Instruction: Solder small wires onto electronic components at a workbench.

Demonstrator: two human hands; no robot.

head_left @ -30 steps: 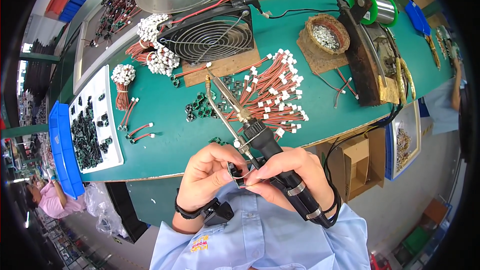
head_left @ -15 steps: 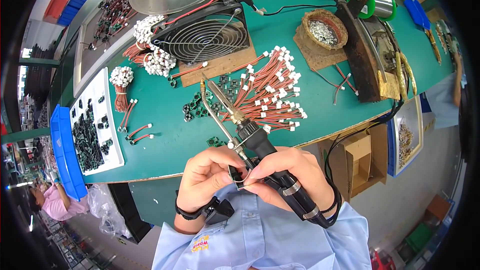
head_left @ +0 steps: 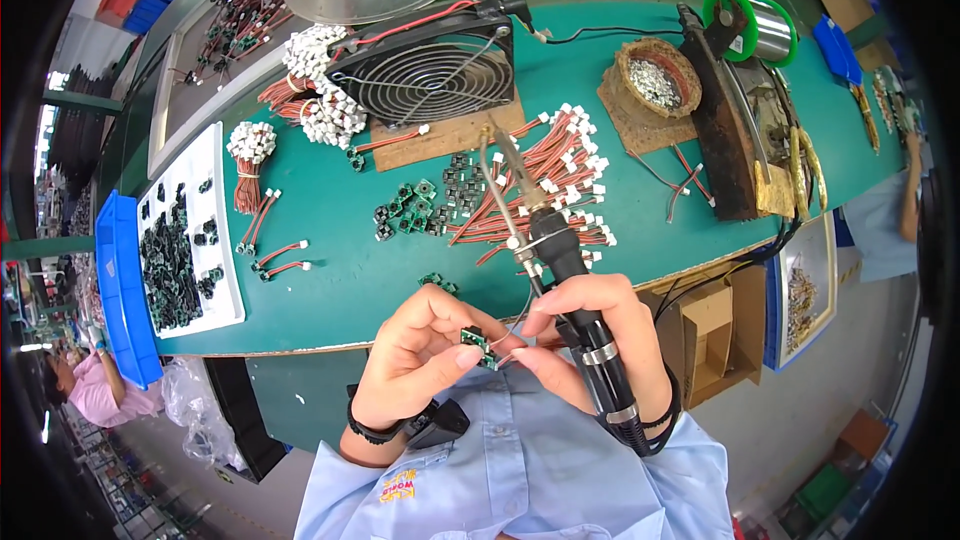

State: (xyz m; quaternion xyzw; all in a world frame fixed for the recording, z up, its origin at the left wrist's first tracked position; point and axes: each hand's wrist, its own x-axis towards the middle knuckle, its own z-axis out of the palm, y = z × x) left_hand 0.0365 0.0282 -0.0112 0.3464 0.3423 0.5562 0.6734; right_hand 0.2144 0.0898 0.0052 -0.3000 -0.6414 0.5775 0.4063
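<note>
Left hand [head_left: 415,360]: thumb and forefinger pinch a small green circuit board [head_left: 473,339] by its edges. The board is held in front of the shirt, just beyond the near edge of the desk [head_left: 330,310]. In the half second since the preceding view, it has been turned so that more of its green face shows.

Right hand [head_left: 610,345]: curled around the handle of a soldering iron [head_left: 555,240], with thumb and forefinger tips close to a thin wire [head_left: 503,337] at the board. Whether these tips grip the wire cannot be told. The iron has swung from a leftward slant to a more upright position. Its tip and the attached metal tube [head_left: 500,202] point toward the fan [head_left: 420,90].

Effect on the work: the board face is better exposed, while the iron tip remains well apart from it. The board therefore appears to be handled by fingers alone at this stage.

Adjacent stock: loose circuit boards [head_left: 410,208] lie beside red-and-black leads with white connectors [head_left: 567,183].
</note>
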